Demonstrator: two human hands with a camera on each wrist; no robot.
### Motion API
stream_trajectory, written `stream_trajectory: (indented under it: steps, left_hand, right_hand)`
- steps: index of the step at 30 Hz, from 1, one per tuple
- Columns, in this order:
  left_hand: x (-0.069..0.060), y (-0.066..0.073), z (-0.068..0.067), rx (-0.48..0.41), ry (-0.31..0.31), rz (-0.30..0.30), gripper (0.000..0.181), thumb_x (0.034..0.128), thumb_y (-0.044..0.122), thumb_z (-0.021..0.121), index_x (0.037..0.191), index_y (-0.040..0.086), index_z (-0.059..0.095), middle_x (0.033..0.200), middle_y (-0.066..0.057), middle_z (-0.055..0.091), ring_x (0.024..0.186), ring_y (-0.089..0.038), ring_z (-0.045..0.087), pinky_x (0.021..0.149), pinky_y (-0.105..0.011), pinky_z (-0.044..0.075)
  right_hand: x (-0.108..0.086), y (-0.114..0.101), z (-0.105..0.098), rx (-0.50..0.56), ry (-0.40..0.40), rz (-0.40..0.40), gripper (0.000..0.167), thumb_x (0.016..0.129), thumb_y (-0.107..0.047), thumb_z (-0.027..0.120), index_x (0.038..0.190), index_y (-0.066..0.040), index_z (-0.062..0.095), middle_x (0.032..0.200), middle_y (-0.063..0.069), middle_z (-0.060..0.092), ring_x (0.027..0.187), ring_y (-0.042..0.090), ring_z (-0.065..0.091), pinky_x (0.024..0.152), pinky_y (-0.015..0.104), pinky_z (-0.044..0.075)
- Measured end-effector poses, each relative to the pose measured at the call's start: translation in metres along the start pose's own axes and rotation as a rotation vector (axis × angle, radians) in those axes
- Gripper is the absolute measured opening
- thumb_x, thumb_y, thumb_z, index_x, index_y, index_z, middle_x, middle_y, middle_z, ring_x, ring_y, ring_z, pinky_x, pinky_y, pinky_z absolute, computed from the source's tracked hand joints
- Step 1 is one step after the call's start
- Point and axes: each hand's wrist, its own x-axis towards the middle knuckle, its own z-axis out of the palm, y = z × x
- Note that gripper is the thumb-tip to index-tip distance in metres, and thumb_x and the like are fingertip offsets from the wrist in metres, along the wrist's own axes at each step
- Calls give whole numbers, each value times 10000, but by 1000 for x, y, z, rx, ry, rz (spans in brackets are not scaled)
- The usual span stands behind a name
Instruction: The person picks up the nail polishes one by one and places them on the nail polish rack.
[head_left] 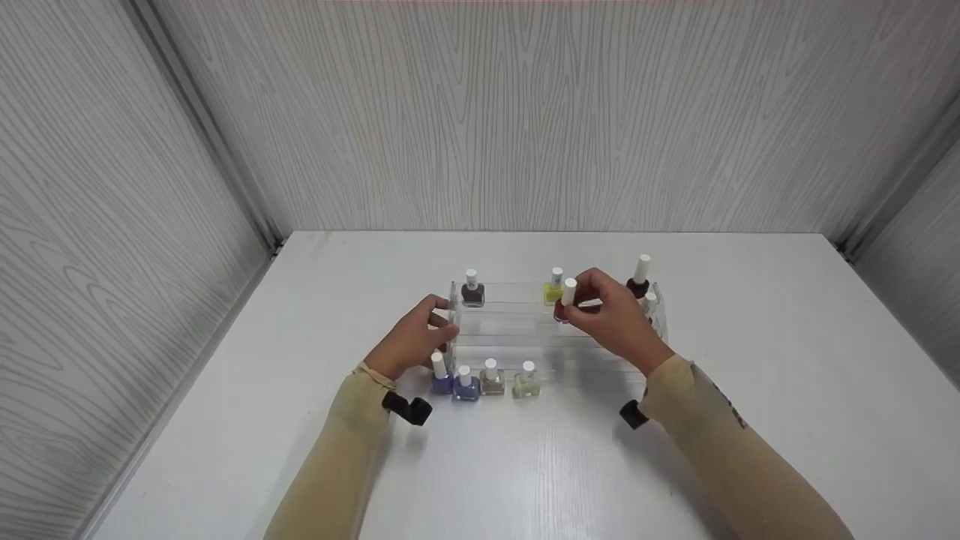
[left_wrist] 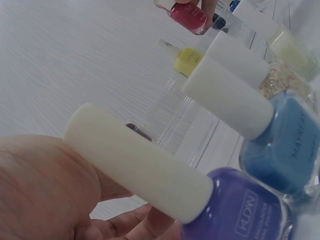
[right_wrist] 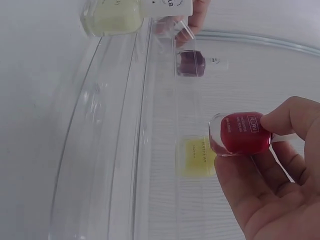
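My right hand (head_left: 616, 319) pinches a red nail polish bottle (right_wrist: 242, 133) with a white cap, between thumb and fingers. It is held above the tiers of a clear nail polish rack (head_left: 495, 351), close to a yellow polish bottle (head_left: 553, 292) on the top tier. At the rack's left end, my left hand (head_left: 412, 335) grips the clear side panel with thumb and fingers. A dark polish bottle (head_left: 472, 294) stands on the top tier at left. Another dark bottle (head_left: 637, 288) is at the right end, with a white-capped bottle (head_left: 649, 301) partly hidden below it.
Along the rack's front left stand a purple polish bottle (head_left: 442, 385), a blue one (head_left: 466, 388), a glittery one (head_left: 492, 383) and a pale yellow-green one (head_left: 526, 385). The white table (head_left: 225, 420) meets wood-grain panels (head_left: 495, 112) at back and sides.
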Motion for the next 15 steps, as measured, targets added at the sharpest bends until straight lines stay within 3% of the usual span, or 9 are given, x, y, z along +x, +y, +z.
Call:
stream_trajectory:
  steps: [9, 15]
  left_hand:
    - [-1, 0, 1, -16, 2, 7, 449, 1059, 188, 605, 1473, 136, 442, 1242, -144, 603, 941, -259, 634, 625, -354, 569]
    - [0, 0, 0, -22, 7, 14, 446, 1056, 176, 607, 1468, 127, 442, 1229, -139, 609, 939, -260, 636, 615, -343, 564]
  right_hand:
    - [6, 8, 5, -96, -23, 14, 147, 951, -91, 714, 1026, -70, 589, 1000, 69, 681, 969, 197, 692, 840, 329, 594]
    - [9, 11, 8, -161, -6, -28, 117, 935, -104, 705, 975, -96, 596, 934, 34, 683, 918, 188, 665, 790, 364, 559]
